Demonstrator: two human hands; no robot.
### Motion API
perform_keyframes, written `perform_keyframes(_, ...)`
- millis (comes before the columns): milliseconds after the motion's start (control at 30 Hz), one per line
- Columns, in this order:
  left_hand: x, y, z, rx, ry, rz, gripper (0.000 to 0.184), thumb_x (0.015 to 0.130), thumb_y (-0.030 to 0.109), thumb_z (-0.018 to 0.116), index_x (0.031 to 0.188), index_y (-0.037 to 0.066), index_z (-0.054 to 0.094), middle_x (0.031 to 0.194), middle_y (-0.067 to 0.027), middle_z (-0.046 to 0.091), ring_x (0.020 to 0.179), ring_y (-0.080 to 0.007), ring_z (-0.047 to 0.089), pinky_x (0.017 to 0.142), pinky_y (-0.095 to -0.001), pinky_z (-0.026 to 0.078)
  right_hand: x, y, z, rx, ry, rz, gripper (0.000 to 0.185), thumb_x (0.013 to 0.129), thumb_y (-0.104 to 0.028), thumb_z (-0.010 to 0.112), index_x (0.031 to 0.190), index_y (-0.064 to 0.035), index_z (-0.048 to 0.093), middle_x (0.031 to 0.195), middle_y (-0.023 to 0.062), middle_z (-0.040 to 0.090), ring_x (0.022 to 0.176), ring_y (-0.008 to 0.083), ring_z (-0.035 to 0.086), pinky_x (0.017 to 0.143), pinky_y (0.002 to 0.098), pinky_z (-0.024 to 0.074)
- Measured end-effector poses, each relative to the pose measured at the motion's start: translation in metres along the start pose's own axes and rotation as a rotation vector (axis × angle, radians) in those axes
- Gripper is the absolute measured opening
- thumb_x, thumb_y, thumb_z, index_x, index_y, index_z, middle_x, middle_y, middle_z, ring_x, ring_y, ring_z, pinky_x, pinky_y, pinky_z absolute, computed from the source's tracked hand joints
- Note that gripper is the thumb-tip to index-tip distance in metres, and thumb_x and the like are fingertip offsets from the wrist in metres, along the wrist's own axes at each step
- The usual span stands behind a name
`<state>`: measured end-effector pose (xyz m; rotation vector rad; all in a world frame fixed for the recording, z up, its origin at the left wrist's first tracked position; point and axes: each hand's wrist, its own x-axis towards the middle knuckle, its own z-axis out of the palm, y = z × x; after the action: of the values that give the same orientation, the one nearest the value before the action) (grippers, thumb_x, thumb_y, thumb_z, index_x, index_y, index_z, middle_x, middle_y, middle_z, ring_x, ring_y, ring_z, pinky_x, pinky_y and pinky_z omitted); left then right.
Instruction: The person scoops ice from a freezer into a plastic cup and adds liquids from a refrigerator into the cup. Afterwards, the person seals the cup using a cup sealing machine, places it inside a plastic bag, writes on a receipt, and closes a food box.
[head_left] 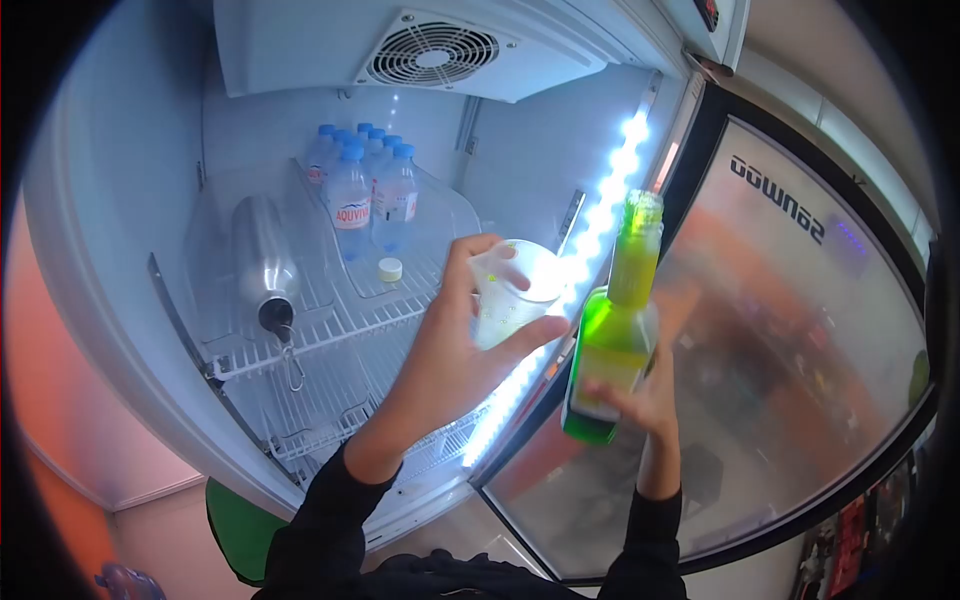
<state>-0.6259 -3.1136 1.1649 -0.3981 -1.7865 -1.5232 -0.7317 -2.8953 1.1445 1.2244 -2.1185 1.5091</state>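
Note:
My left hand is wrapped round a pale, light-coloured cup, tilted so that its opening faces partly toward me. What the cup contains cannot be made out. In my right hand is a green glass bottle with a pale label, its neck pointing up. The bottle's mouth shows no cap. Cup and bottle are apart, held side by side in front of the open fridge. A small white cap lies on the fridge's upper shelf, left of the cup.
Several water bottles with blue caps stand at the back of the wire shelf. A metal flask lies at the left. The glass fridge door stands open at the right, beside a bright light strip. A fan unit hangs above.

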Motion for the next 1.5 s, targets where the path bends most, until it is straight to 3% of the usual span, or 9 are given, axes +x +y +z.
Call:
perform_keyframes(300,-0.057,0.029,-0.052,0.209,0.002,-0.050,0.060,0.071,0.015,0.081,0.117,0.004,0.045,0.098,-0.0059,0.056,0.095,-0.0156,0.055,0.085,-0.0299,0.042,0.159,0.018,0.048,0.178,0.363,-0.291,0.069,0.069,-0.028,0.082,0.120,-0.0008,0.044,0.104,0.0124,0.059,0.094,0.0221,0.061,0.081,0.0338,0.0505)
perform_keyframes(733,-0.155,0.028,-0.090,0.289,-0.087,-0.504,0.062,0.066,0.023,0.086,0.115,0.004,0.052,0.108,-0.0088,0.062,0.104,-0.0187,0.058,0.093,-0.0319,0.042,0.194,0.070,0.102,-0.077,0.370,0.061,0.075,0.062,-0.048,0.082,0.104,0.0030,0.046,0.096,0.0194,0.060,0.089,0.0295,0.062,0.081,0.0403,0.0488)
perform_keyframes(933,-0.205,0.010,-0.098,0.218,0.025,-0.541,0.057,0.063,0.017,0.087,0.110,0.005,0.057,0.107,-0.0081,0.062,0.100,-0.0188,0.059,0.088,-0.0329,0.045,0.181,0.065,0.102,-0.319,0.329,0.080,0.102,0.062,-0.057,0.081,0.126,0.0072,0.034,0.129,0.0258,0.036,0.120,0.0333,0.045,0.097,0.0431,0.0406)
perform_keyframes(1033,-0.231,0.000,-0.105,0.228,0.075,-0.587,0.058,0.062,0.015,0.088,0.110,0.006,0.057,0.105,-0.0080,0.062,0.099,-0.0202,0.060,0.088,-0.0337,0.046,0.118,0.031,0.110,-0.314,0.622,-0.287,0.071,0.072,-0.032,0.081,0.123,-0.0004,0.042,0.114,0.0135,0.048,0.108,0.0270,0.050,0.095,0.0414,0.0385)
perform_keyframes(1133,-0.270,-0.009,-0.111,0.258,0.193,-0.666,0.060,0.061,0.013,0.088,0.111,0.005,0.056,0.106,-0.0082,0.061,0.102,-0.0205,0.058,0.090,-0.0334,0.044,0.004,-0.008,0.122,0.178,0.044,-0.211,0.023,0.080,-0.015,0.067,0.096,0.0003,0.058,0.079,0.0062,0.058,0.078,0.0167,0.059,0.076,0.0293,0.0451)
perform_keyframes(1167,-0.279,-0.009,-0.113,0.263,0.236,-0.698,0.060,0.061,0.013,0.088,0.111,0.005,0.055,0.106,-0.0082,0.061,0.103,-0.0206,0.058,0.091,-0.0333,0.043,-0.010,-0.023,0.120,0.135,-0.447,-0.124,0.029,0.075,-0.019,0.073,0.091,-0.0004,0.058,0.076,0.0113,0.064,0.065,0.0245,0.063,0.062,0.0304,0.0495)
perform_keyframes(1233,-0.284,-0.004,-0.116,0.263,0.257,-0.710,0.059,0.062,0.012,0.087,0.112,0.005,0.055,0.108,-0.0077,0.061,0.104,-0.0205,0.058,0.091,-0.0334,0.043,-0.039,-0.007,0.169,0.073,-1.111,0.202,0.052,0.081,-0.038,0.071,0.108,0.0048,0.058,0.086,0.0178,0.066,0.079,0.0356,0.065,0.072,0.0379,0.0507)
perform_keyframes(1400,-0.288,0.004,-0.124,0.335,0.255,-0.716,0.055,0.064,0.010,0.085,0.111,0.006,0.056,0.107,-0.0076,0.061,0.104,-0.0210,0.058,0.090,-0.0342,0.043,-0.130,0.087,0.319,-0.060,-0.518,-0.021,0.083,0.076,-0.042,0.073,0.124,0.0134,0.036,0.120,0.0290,0.046,0.112,0.0443,0.045,0.094,0.0471,0.0399)
perform_keyframes(1500,-0.286,0.008,-0.122,0.351,0.267,-0.726,0.055,0.063,0.011,0.086,0.110,0.006,0.057,0.106,-0.0084,0.061,0.103,-0.0220,0.059,0.090,-0.0345,0.044,-0.123,0.069,0.335,-0.128,-0.539,0.103,0.079,0.075,-0.043,0.073,0.119,0.0129,0.039,0.116,0.0288,0.048,0.111,0.0426,0.046,0.093,0.0459,0.0406)
